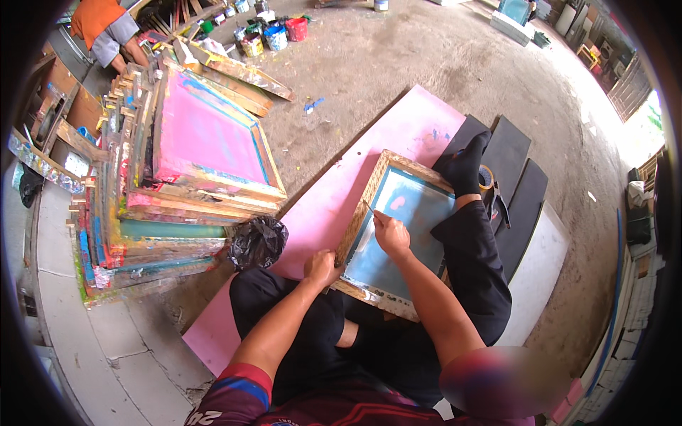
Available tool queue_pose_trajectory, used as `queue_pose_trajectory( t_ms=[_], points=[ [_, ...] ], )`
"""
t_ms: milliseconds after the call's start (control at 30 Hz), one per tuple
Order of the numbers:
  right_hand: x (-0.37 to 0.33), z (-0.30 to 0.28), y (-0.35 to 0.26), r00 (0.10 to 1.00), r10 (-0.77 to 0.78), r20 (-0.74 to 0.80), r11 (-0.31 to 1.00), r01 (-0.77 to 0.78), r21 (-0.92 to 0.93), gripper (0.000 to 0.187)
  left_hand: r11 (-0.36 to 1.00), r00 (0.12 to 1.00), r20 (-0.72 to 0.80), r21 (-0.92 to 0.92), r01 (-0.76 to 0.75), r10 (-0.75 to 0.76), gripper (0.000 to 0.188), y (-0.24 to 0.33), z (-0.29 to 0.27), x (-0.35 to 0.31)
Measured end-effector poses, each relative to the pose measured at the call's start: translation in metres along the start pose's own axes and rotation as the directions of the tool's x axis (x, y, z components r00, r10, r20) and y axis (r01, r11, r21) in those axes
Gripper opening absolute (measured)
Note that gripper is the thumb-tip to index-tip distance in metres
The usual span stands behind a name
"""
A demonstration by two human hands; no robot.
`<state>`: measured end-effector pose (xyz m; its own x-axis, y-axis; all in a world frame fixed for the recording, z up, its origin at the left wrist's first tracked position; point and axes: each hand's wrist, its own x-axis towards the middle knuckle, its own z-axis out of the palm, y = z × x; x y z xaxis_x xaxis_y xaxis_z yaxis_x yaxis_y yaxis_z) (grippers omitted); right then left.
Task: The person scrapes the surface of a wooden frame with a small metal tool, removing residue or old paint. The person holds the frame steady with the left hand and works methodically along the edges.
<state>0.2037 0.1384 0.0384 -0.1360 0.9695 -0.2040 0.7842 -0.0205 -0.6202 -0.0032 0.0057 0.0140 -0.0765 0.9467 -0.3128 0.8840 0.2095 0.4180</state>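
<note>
A wooden screen printing frame (372,180) with blue mesh lies tilted across my lap, between my crossed legs. My left hand (324,268) is closed at its lower left edge and appears to grip the wood. Over the mesh, near the left rail, my right hand (392,236) pinches a thin stick-like tool (368,206). The tool's tip points toward that rail, and its kind is too small to make out. A small pink patch (398,202) shows on the blue mesh.
Stained screen frames (213,135) are stacked at left, with a black plastic bag (257,241) beside them. A pink board (408,128) lies under me. Tape (486,177) and black-handled scissors (501,209) rest on dark boards at right. Paint buckets (275,38) and another person (106,32) are farther back.
</note>
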Motion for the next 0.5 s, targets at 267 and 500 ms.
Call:
queue_pose_trajectory(
  t_ms=[267,500],
  points=[
    [0.022,0.012,0.043,0.995,0.008,0.096,0.952,-0.037,0.305,0.038,0.997,0.988,-0.14,-0.041,-0.068,0.062,0.041,-0.002,0.017,0.003],
    [0.027,0.005,0.054,0.974,-0.226,0.015,0.973,0.225,0.051,0.036,0.993,0.986,-0.147,-0.076,-0.087,0.075,0.042,-0.008,0.021,0.003]
  ],
)
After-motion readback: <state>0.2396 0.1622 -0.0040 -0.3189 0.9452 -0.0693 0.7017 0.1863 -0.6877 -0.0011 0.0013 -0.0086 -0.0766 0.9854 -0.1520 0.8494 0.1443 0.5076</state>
